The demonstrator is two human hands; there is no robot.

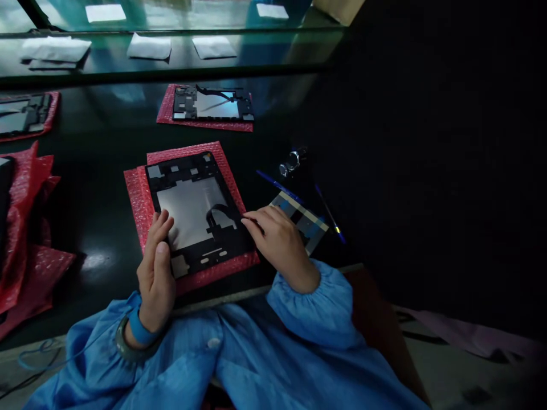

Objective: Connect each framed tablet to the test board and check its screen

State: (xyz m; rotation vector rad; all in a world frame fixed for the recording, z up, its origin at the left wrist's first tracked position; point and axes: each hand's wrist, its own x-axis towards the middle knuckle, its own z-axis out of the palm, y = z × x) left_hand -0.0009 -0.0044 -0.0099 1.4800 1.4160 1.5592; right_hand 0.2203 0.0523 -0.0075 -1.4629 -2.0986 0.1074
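A tablet frame [183,210] with a silvery metal plate and black borders lies on pink bubble wrap [137,199] in front of me. My left hand [157,259] rests along its left edge, fingers stretched out. At the opposite edge, my right hand [276,236] has thumb and forefinger pinched together at the end of a black ribbon cable [222,210]. This cable arches up from the lower part of the plate. The exact pinch point is partly hidden by the fingertips.
Another tablet frame [217,105] lies on pink wrap farther back. Loose pink bubble wrap [25,256] is heaped at left. Right of my hand are a sheet of dark strips [314,236], a blue pen [277,185] and a shiny metal object [290,164]. White packets [149,46] line the rear ledge.
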